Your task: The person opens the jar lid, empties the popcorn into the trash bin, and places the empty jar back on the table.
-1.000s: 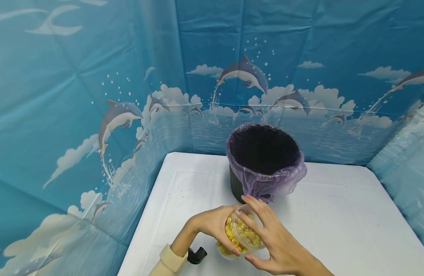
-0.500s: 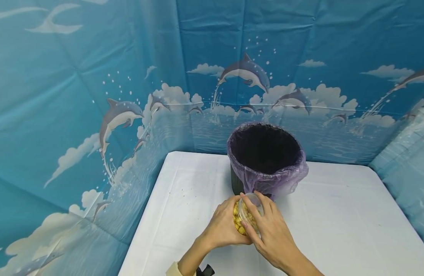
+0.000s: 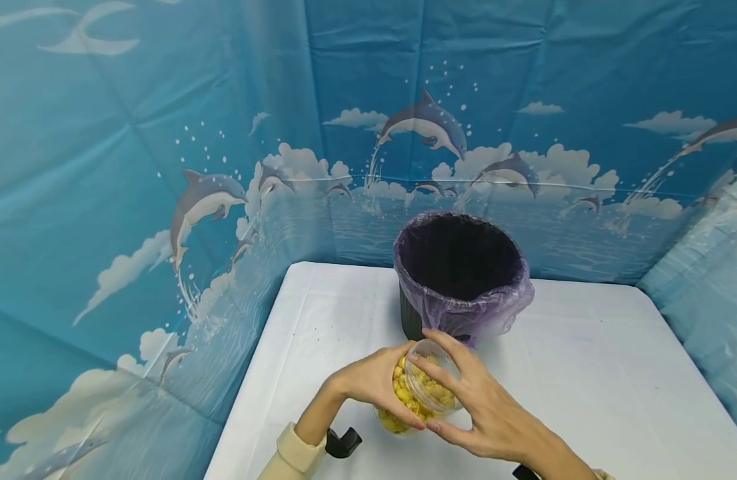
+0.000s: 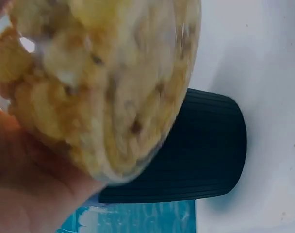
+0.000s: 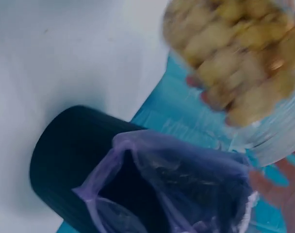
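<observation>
Fingers of the left hand (image 3: pixel 371 381) grip the tilted jar (image 3: pixel 404 390), I judge to steady it; those of the right hand (image 3: pixel 485 410) curve wide around its clear lid (image 3: pixel 437 393), presumably for purchase. Jar location: before the lined bin (image 3: pixel 458 317).

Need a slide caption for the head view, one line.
Left hand grips a clear jar of yellow pieces, right hand at its top, before a purple-lined bin.

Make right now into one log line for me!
left hand: grips clear jar of yellow pieces | right hand: cupped around its upper end | dark bin: purple liner, beyond jar, on white table
</observation>
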A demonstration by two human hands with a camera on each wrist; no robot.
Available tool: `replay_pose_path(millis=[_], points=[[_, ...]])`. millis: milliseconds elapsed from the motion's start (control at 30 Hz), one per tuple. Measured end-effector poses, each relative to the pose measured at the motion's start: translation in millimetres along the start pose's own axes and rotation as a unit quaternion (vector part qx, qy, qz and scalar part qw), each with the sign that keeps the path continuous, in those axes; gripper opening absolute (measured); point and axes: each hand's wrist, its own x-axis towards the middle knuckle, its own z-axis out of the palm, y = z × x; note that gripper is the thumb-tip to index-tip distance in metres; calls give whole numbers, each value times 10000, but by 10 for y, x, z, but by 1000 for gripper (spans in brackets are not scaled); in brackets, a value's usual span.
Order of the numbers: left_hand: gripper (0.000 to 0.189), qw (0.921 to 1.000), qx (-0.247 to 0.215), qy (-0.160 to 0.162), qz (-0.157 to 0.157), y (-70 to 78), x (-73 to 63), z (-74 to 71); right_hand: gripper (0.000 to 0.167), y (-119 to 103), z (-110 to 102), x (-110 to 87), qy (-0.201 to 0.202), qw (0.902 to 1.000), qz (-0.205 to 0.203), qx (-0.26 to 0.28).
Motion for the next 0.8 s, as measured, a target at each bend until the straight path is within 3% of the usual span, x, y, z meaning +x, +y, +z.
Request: replay_pose_path(millis=[100, 233, 300, 400, 500, 600, 700, 800], points=[[93, 9957, 595, 688, -161, 34, 17, 59, 84, -51, -27, 64, 128, 9973, 730, 14], [106, 9739, 1404, 1717, -481, 96, 43, 205, 75, -147, 8, 136, 101, 9835, 1801, -113], [108, 9640, 1659, 2006, -539, 122, 69, 278, 69, -178, 53, 148, 74, 9783, 2063, -172], [109, 9553, 1905, 2185, -573, 130, 86, 340, 63, -189, 136, 153, 196, 9781, 2054, -268], [111, 9598, 1798, 2084, -543, 123, 84, 332, 61, -167, 185, 137, 353, 9822, 1811, -360], [108, 9748, 1303, 1757, -449, 99, 63, 259, 62, -122, 185, 117, 322, 9881, 1466, -337], [100, 9909, 614, 1159, -315, 53, 37, 145, 66, -73, 142, 95, 59, 9942, 1044, -249], [92, 9993, 123, 359, -57, -4, 27, 17, 70, -25, 80, 75, -256, 9982, 525, -111]])
